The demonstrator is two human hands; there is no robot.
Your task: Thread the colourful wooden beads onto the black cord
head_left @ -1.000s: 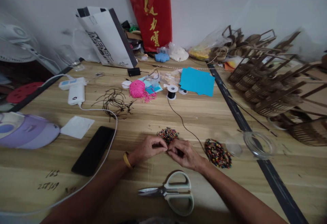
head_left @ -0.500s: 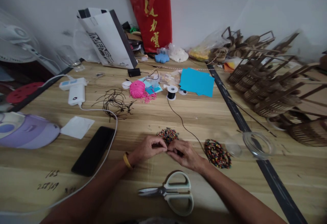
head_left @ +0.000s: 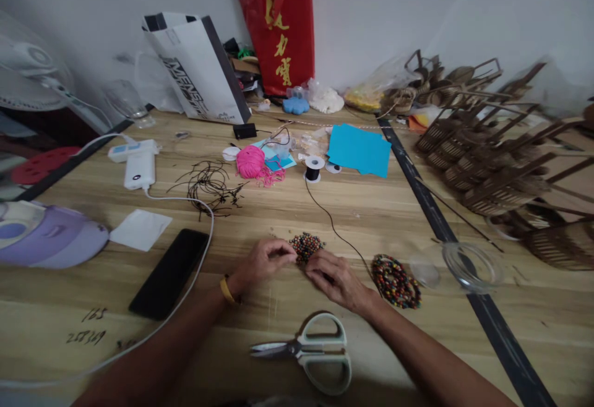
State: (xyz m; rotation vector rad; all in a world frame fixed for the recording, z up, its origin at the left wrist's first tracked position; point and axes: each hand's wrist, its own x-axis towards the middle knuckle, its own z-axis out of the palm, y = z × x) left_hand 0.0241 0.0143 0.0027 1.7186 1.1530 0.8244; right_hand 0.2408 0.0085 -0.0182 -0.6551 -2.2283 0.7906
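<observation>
My left hand, with a yellow bracelet at its wrist, is at the left edge of a small pile of multicoloured beads. Its thumb and forefinger are brought together; whatever is between them is too small to make out. Just right of it, my right hand is closed at the near edge of the pile, its fingertips pressed together and their contents hidden. A thin black cord runs from a white spool toward my right wrist. Beside that wrist lies a coiled strand of beads.
Scissors lie in front of my hands. A black phone and white cable are on the left. Cut black cords, pink yarn and blue sheets lie farther back. Small woven baskets crowd the right side; a clear ring lies nearer.
My hands were fingertip to fingertip in front of the beads. Now my left hand has drawn away, slightly left and up toward the pile; my right hand stays nearly in place.
</observation>
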